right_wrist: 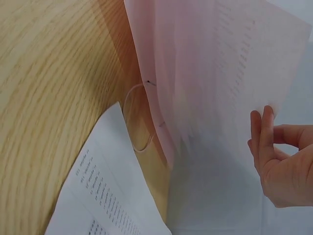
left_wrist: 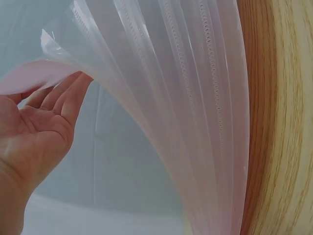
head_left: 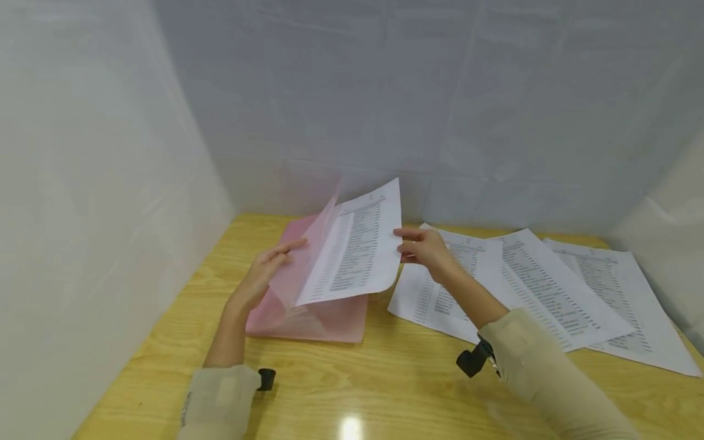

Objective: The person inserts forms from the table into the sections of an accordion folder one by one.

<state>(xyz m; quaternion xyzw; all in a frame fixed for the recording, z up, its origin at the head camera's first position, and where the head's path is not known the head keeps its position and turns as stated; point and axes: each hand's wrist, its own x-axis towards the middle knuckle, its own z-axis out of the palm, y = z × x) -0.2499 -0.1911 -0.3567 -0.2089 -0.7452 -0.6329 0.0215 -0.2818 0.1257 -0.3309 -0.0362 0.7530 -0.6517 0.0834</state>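
Note:
A pink folder [head_left: 335, 327] with clear plastic pockets [left_wrist: 195, 98] lies open on the table, its leaves fanned upward. My left hand [head_left: 261, 278] holds the raised pink cover at the left, with the fingers behind it in the left wrist view. My right hand [head_left: 426, 250] pinches the right edge of a printed sheet of paper [head_left: 357, 244]. That sheet stands tilted against the raised leaves, above the folder. In the right wrist view, the fingers and thumb of my right hand [right_wrist: 288, 161] meet at the edge of the sheet. How far the paper sits inside a pocket is hidden.
Several printed sheets [head_left: 555, 290] overlap on the table [head_left: 330, 391] to the right, partly under my right forearm. A thin elastic loop [right_wrist: 143, 150] sticks out from the folder's edge. Pale sheeting [head_left: 440, 110] walls in the back and sides.

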